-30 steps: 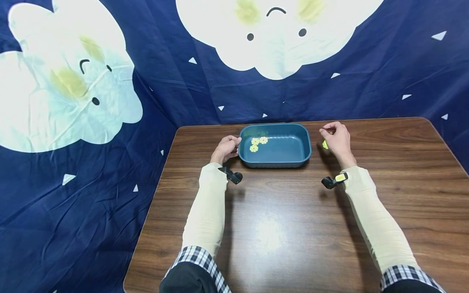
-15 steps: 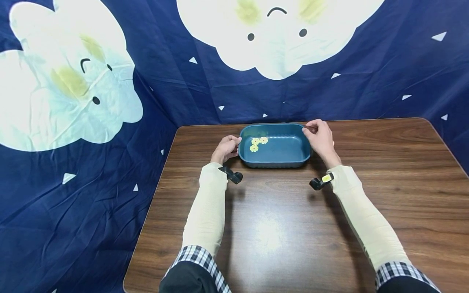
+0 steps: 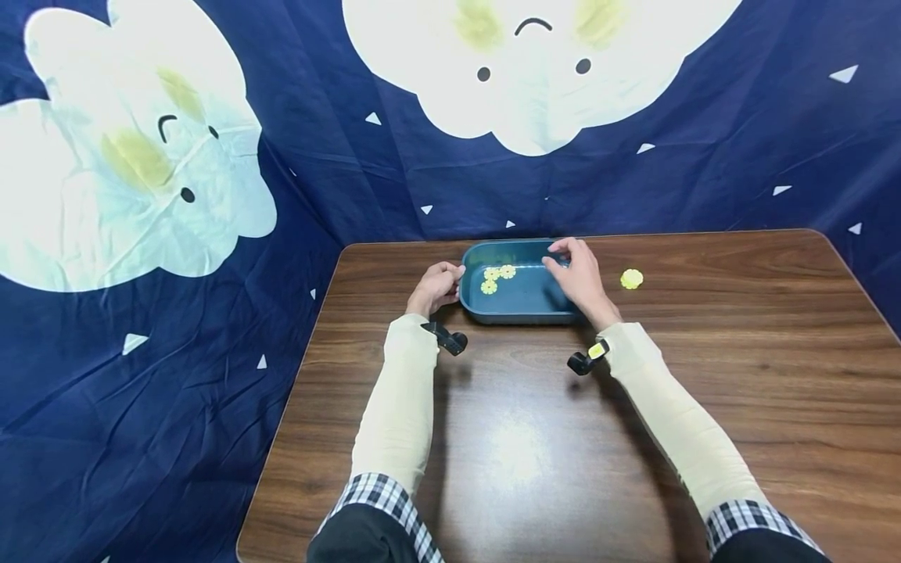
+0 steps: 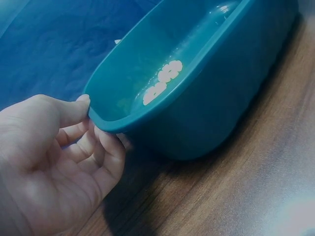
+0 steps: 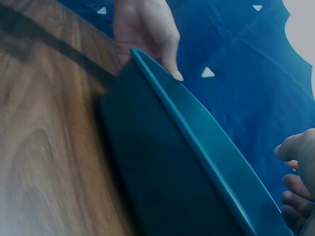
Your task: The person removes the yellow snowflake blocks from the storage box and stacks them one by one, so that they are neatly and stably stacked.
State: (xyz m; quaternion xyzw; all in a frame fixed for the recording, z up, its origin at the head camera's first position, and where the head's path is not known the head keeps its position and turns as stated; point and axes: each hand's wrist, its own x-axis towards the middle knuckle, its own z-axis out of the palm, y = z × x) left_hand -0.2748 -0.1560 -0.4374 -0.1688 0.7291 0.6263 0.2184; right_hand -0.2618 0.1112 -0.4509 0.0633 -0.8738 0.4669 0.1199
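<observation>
A blue-green rectangular basin stands near the table's back edge. Three yellow flower-shaped pieces lie in its left part. My left hand grips the basin's left end; in the left wrist view its thumb lies on the rim and its fingers curl below. Over the basin's right part hovers my right hand, thumb and forefinger bent toward each other. Whether something small sits between those fingertips is not clear; the right wrist view cuts the right hand off at the edge.
On the wooden table, right of the basin, lies a yellow scalloped piece or stack. A dark blue cloth with white clouds hangs close behind the table and along its left side. Black wrist cameras jut inward from both wrists.
My right hand has moved left, from beside the yellow piece across the basin's right rim to above its inside. The yellow piece on the table now shows fully. My left hand stays put.
</observation>
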